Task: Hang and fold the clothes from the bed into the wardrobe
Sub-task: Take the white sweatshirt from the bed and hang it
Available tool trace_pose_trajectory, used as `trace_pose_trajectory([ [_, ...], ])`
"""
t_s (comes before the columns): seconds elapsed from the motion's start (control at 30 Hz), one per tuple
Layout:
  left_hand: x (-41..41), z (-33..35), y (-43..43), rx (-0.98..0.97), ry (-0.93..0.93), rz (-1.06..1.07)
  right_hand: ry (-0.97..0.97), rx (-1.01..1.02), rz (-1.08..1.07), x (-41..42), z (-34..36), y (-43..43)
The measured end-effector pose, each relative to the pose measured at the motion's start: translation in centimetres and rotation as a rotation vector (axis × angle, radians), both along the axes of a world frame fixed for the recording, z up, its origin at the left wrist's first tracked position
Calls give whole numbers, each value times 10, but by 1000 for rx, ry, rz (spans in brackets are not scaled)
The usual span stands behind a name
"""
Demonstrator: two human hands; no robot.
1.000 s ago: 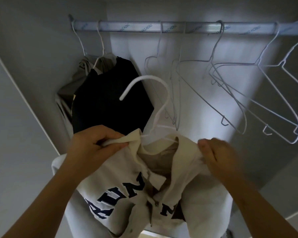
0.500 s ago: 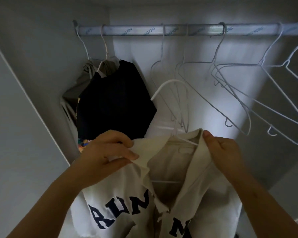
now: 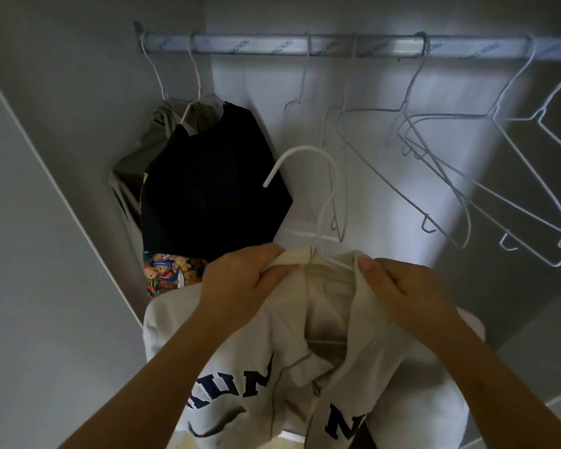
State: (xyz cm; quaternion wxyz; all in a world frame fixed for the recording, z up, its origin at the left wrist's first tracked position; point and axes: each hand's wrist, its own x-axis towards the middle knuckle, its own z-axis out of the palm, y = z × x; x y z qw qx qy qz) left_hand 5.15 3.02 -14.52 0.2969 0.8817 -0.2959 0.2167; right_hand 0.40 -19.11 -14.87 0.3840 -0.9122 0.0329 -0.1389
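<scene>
Low in the middle of the frame, the left hand (image 3: pixel 240 277) curls round the left collar edge of the cream shirt (image 3: pixel 272 345), while the right hand (image 3: pixel 402 286) pinches the right collar edge between thumb and fingers. The shirt sits on a white hanger (image 3: pixel 305 148) whose hook stands free, well below the rail (image 3: pixel 337 47) across the top. A dark garment (image 3: pixel 214 183) hangs at upper left and empty wire hangers (image 3: pixel 450 115) crowd the right, with a bare stretch of rail between them, up and left of the hook.

both hands (image 3: pixel 240 280) drew collar (image 3: pixel 360 280) together round hanger (image 3: pixel 318 196)
</scene>
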Motion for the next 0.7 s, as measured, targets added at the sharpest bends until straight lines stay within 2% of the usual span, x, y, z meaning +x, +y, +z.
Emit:
trace_pose_trajectory([
  [0.07, 3, 1, -8, 8, 79, -5, -4, -80, 42, -4, 3, -2],
  [0.13, 4, -2, -14, 24, 90, -12, 23, -78, 35, -6, 7, -7],
  [0.27, 13, -10, -20, 9, 84, -36, 143, 48, -13, -6, 12, -14],
  [0.4, 28, -21, -22, 35, 183, -35, 220, 181, -85, -1, 3, -17],
  [0.57, 43, -34, -6, -118, 308, 128, 351, 283, -203, -5, -14, -16],
  [0.7, 58, -34, 11, -188, 400, 245, 426, 450, -256, 11, -15, 4],
])
